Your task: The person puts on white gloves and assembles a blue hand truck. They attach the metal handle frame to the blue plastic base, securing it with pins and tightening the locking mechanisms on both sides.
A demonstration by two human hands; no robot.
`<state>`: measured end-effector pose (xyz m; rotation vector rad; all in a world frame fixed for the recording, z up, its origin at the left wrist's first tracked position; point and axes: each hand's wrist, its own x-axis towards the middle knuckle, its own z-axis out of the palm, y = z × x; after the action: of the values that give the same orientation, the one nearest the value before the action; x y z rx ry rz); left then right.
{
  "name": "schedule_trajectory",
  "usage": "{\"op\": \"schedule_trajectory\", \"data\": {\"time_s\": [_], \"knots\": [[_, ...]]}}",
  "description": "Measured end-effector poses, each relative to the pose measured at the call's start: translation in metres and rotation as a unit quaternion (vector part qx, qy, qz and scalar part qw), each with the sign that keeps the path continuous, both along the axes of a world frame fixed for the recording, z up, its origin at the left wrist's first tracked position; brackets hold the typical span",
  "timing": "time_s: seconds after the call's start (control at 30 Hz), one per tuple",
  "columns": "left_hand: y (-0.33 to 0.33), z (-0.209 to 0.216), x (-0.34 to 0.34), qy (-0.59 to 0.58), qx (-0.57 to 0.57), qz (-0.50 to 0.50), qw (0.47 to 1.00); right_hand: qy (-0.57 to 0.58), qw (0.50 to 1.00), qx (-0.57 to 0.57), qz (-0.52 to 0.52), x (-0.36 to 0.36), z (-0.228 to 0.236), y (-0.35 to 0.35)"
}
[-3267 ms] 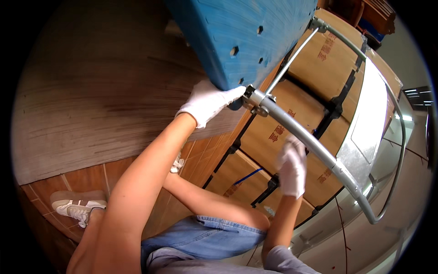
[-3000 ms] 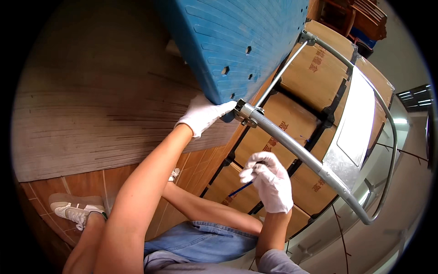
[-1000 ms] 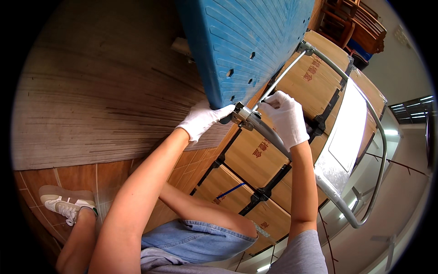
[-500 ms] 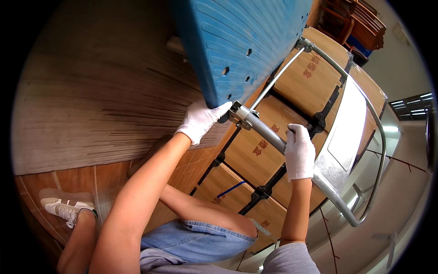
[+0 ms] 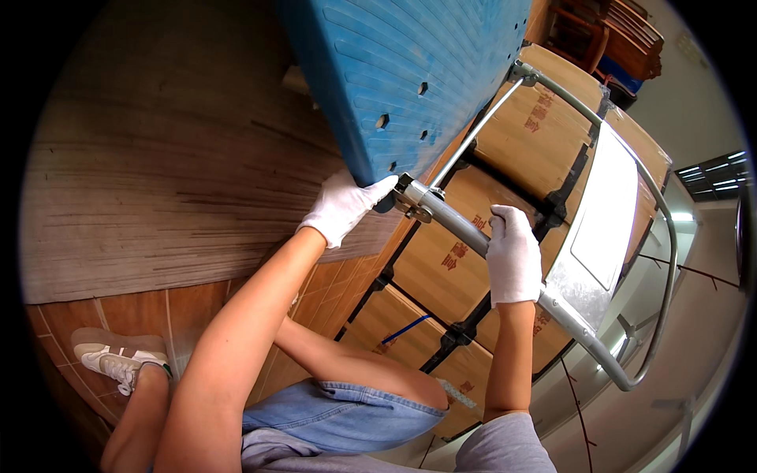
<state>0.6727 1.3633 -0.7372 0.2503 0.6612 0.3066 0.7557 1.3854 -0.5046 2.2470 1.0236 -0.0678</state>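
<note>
A blue ribbed plastic platform of a hand trolley (image 5: 426, 71) stands tilted on its edge, with several small holes in its face. A tubular metal handle (image 5: 457, 225) joins it at the lower corner through a hinge bracket (image 5: 414, 201). My left hand (image 5: 347, 206), in a white glove, grips that corner, its thumb along the edge by the bracket; some fingers are hidden. My right hand (image 5: 515, 256), also gloved, is closed around the handle tube. A pale panel (image 5: 603, 213) fills part of the handle's loop, and a thin metal brace (image 5: 477, 134) runs beside the platform.
Stacked brown cardboard boxes (image 5: 430, 264) with black corner pieces stand behind the handle. A grey wood-patterned surface (image 5: 142, 205) lies at the left, bordered by brown tiles (image 5: 201, 303). Wooden chairs (image 5: 631, 39) are at the upper right. My shoe (image 5: 118, 359) rests on the tiles.
The view has shifted slightly. The trolley's platform appears a little farther left and the handle's outer loop a little farther right. Both hands keep their holds.
</note>
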Motion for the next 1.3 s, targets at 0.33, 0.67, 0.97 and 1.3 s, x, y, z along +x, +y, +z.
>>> {"op": "schedule_trajectory", "data": {"time_s": [0.33,0.67,0.97,1.3], "knots": [[0.014,0.008,-0.011,-0.034,-0.054,-0.076,0.995,0.013,1.000,-0.002,0.023,0.014,0.006,-0.018],[0.013,0.006,-0.009,-0.030,-0.032,-0.078,0.996,0.039,0.998,0.031,0.042,0.017,0.006,-0.023],[0.011,0.004,-0.009,-0.027,-0.015,-0.085,0.996,0.134,0.974,0.182,-0.028,0.032,-0.006,-0.023],[0.015,0.007,-0.010,-0.012,-0.019,-0.100,0.995,0.250,0.961,0.075,0.088,0.022,-0.069,0.001]]}}
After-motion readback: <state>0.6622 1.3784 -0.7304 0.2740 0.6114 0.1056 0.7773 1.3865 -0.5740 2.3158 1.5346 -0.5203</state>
